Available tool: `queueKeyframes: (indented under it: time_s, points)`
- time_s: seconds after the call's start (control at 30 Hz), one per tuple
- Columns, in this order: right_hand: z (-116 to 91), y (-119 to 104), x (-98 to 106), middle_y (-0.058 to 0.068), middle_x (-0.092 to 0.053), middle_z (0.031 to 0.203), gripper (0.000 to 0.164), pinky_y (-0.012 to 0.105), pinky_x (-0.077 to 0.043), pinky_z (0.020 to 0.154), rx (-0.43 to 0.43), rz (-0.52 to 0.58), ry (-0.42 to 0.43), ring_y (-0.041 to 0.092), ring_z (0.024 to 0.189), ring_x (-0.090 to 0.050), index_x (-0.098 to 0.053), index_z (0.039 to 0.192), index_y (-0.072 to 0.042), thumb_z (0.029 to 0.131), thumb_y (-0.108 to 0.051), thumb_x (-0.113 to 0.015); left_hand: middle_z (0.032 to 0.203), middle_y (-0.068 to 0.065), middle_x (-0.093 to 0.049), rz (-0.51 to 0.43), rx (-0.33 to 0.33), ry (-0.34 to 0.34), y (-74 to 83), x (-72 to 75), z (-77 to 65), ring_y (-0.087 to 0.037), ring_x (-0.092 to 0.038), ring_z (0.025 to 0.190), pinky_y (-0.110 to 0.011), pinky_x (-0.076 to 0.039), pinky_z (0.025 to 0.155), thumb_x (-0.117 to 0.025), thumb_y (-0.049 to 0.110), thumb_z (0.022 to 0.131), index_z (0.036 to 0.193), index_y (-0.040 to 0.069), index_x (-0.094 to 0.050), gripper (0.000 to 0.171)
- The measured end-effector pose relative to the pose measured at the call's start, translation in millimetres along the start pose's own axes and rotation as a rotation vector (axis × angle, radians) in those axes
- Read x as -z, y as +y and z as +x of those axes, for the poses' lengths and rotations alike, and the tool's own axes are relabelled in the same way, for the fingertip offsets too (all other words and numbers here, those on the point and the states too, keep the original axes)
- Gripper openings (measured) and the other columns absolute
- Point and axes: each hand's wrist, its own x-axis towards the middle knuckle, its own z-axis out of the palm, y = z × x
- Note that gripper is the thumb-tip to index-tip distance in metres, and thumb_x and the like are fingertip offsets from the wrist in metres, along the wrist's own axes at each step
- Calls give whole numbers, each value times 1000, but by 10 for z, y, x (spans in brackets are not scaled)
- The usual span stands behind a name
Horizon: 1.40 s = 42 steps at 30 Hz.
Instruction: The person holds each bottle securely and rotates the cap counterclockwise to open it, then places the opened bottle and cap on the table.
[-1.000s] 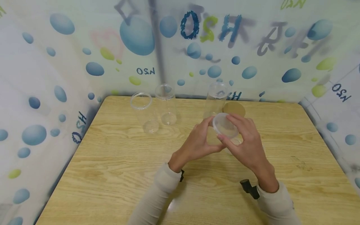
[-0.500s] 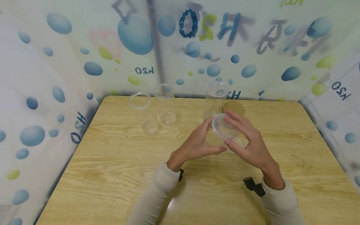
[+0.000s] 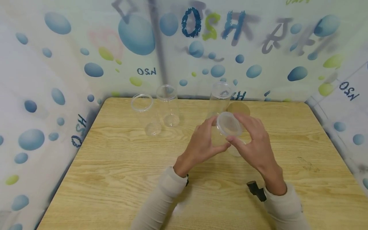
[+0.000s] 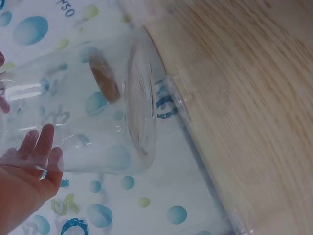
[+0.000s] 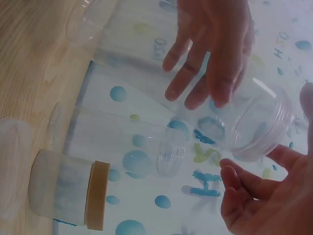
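Clear, cylindrical plastic jar (image 4: 73,117) sits tilted in my hands, on my side of the squat frosted jar with a flat brown lid (image 5: 63,188). My left hand (image 3: 202,140) is curled round its body, thumb on one side and fingers on the other. My right hand (image 3: 257,142) pinches the translucent round plastic lid (image 3: 230,124) at its mouth, thumb and fingers along the rim — so both hands are clamped on the one vessel, close to each other. Whether its base touches the pale wood-grain table (image 3: 115,179), I cannot tell.

I judge the step in hand to be working that lid at the mouth; whether it is going on or coming off, the views do not settle. As I read it, the next move calls for a steady left hold and even effort from my right fingers all round the rim — no hard squeeze, since the wall looks thin.

Just left of the frosted jar stands a tall clear plastic jar (image 3: 219,99); well to its left stand two more clear plastic cylinders (image 3: 168,105). On my side of it lies a whitish translucent disc (image 5: 13,169).
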Motion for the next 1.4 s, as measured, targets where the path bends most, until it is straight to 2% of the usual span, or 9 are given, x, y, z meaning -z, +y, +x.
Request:
queueKeyframes:
  time_s: [0.17, 0.3, 0.37, 0.47, 0.63, 0.93, 1.17, 1.27, 1.4]
  points:
    - [-8, -50, -53, 15, -63, 129, 66, 51, -47, 79, -44, -70, 14, 34, 109, -54, -60, 133, -8, 74, -19, -87, 122, -7, -61, 125, -13, 27, 30, -29, -4, -19, -60, 111, -40, -49, 87, -82, 44, 77, 140, 2, -43, 86]
    - [-13, -68, -69, 14, -63, 129, 65, 48, -48, 75, -59, -25, 27, 31, 108, -54, -62, 132, -9, 73, -15, -88, 121, -7, -60, 117, -28, 29, 44, -31, -7, -19, -59, 110, -39, -49, 87, -83, 44, 76, 140, 1, -43, 87]
    - [-14, -68, -66, 13, -63, 130, 65, 46, -48, 74, -56, -2, 32, 29, 109, -53, -62, 133, -9, 73, -13, -87, 123, -7, -60, 87, -28, 18, 46, -23, -6, -18, -59, 111, -38, -49, 89, -83, 44, 76, 141, 1, -42, 88]
    - [-16, -71, -53, 11, -62, 132, 66, 33, -47, 75, -52, 35, 32, 24, 108, -52, -62, 133, -10, 73, -11, -86, 124, -5, -60, 19, -27, -10, 43, -1, 1, -17, -58, 112, -38, -48, 92, -82, 44, 77, 143, 3, -40, 88]
    - [-14, -85, -22, 8, -61, 134, 64, 21, -40, 75, -52, 128, 9, 16, 108, -49, -63, 134, -13, 74, -5, -83, 127, -4, -59, -177, -15, -97, 10, 46, 10, -14, -57, 113, -38, -49, 97, -85, 36, 76, 145, 7, -37, 89]
    - [-5, -65, 23, 8, -57, 141, 67, 27, -42, 82, 16, 187, -55, 13, 118, -47, -60, 136, -10, 74, 2, -82, 134, -5, -53, -389, 2, -174, -19, 80, -8, -16, -54, 121, -34, -47, 104, -86, 26, 77, 149, 11, -30, 92]
    - [4, -46, 57, 11, -55, 143, 66, 29, -41, 88, 51, 270, -102, 11, 122, -47, -60, 135, -7, 73, 5, -80, 139, -6, -50, -463, 3, -214, -11, 98, -22, -18, -53, 124, -29, -44, 105, -86, 21, 77, 150, 11, -27, 95]
    - [12, -45, 72, 12, -55, 142, 66, 41, -35, 103, 62, 301, -111, 10, 127, -47, -60, 135, -6, 73, 5, -80, 139, -6, -50, -470, -7, -220, -9, 101, -27, -17, -53, 125, -30, -44, 104, -86, 20, 77, 151, 12, -27, 95]
    - [20, -34, 88, 15, -53, 143, 63, 64, -13, 114, 76, 356, -132, 10, 134, -45, -60, 134, -5, 75, 4, -79, 139, -6, -49, -483, -10, -227, -8, 98, -33, -17, -52, 125, -32, -45, 104, -87, 19, 76, 150, 12, -27, 96]
